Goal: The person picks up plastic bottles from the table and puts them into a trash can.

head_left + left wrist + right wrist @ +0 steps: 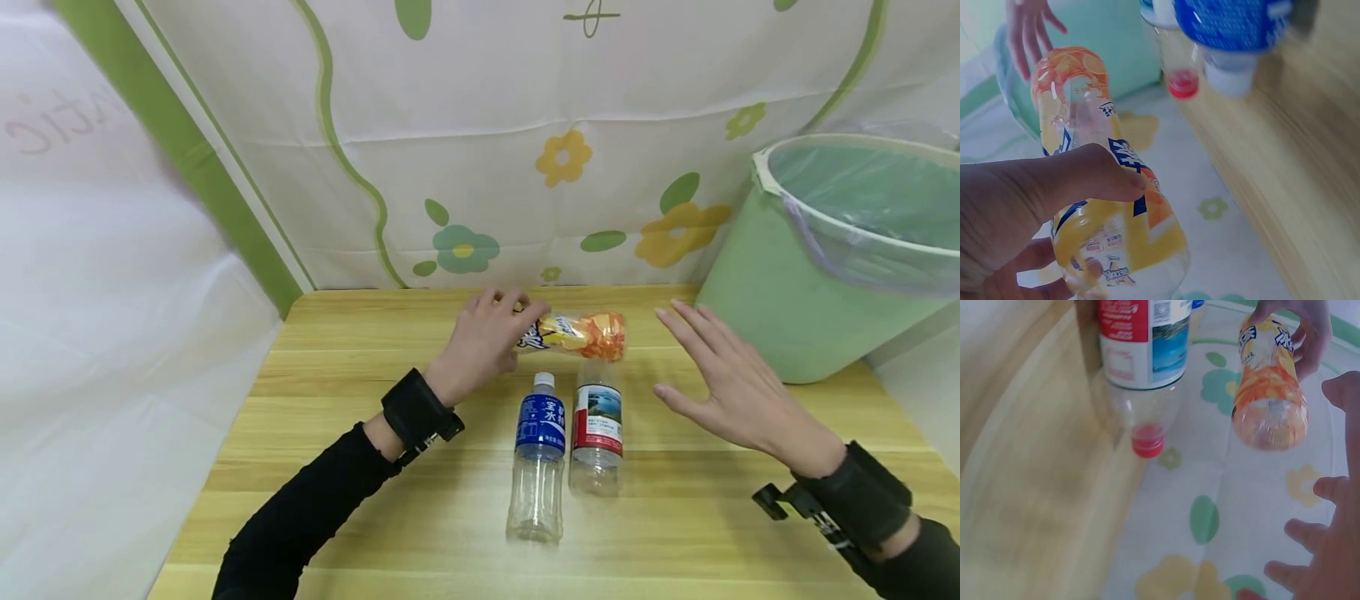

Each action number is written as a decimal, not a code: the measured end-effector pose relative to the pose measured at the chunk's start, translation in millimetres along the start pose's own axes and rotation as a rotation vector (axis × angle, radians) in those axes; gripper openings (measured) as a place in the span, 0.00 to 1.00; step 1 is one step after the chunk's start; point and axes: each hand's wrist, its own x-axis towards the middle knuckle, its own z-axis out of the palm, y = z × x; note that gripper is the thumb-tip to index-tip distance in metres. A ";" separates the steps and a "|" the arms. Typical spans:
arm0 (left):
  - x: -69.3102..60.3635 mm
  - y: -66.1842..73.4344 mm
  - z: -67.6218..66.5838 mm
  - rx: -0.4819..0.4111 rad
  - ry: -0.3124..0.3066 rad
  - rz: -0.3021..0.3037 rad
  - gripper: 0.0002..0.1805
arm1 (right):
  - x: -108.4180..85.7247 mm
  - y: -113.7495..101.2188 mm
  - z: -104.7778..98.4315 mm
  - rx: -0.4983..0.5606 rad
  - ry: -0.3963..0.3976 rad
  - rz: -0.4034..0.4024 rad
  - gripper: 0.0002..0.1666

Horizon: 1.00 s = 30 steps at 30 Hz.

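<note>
- Head view: the left hand [491, 333] grips one end of a clear plastic bottle with an orange-and-yellow printed wrapper [573, 335], held sideways over the far part of the pale wood-grain tabletop [337, 417]. The right hand [731, 396] holds nothing, its fingers extended and thumb well apart, near the light-green plastic bin with a translucent liner [802, 308]. Nearer the viewer lie a clear plastic bottle with a blue label and white cap [540, 425] and, just beside it, a clear plastic bottle with a red-and-white scenic label [597, 421]. Only this view shows the bin's open mouth and liner clearly.

- Left wrist view: the thumb crosses the wrapper at the bottle's narrowed middle, and fingers show on the far side, a grip the head view largely hides. The bottle appears drained, and so should be light; its thin wall would probably dent under a hard squeeze, and the smooth wrapper may slip. The waist seems the best place to hold it. Its cap end cannot be made out.

- Right wrist view: the orange end of the held bottle faces this camera. A red screw cap [1148, 442] tops the scenic-label bottle, a detail concealed in the head view.
</note>
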 end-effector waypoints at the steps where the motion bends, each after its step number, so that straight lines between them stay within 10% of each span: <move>1: 0.2 4.2 -0.6 0.003 0.002 0.008 0.42 | 1.4 -1.8 -0.3 -0.002 0.006 -0.015 0.58; 30: 4.6 86.2 -5.6 0.112 0.097 0.166 0.27 | 9.5 -25.5 2.4 -0.077 0.059 -0.197 0.59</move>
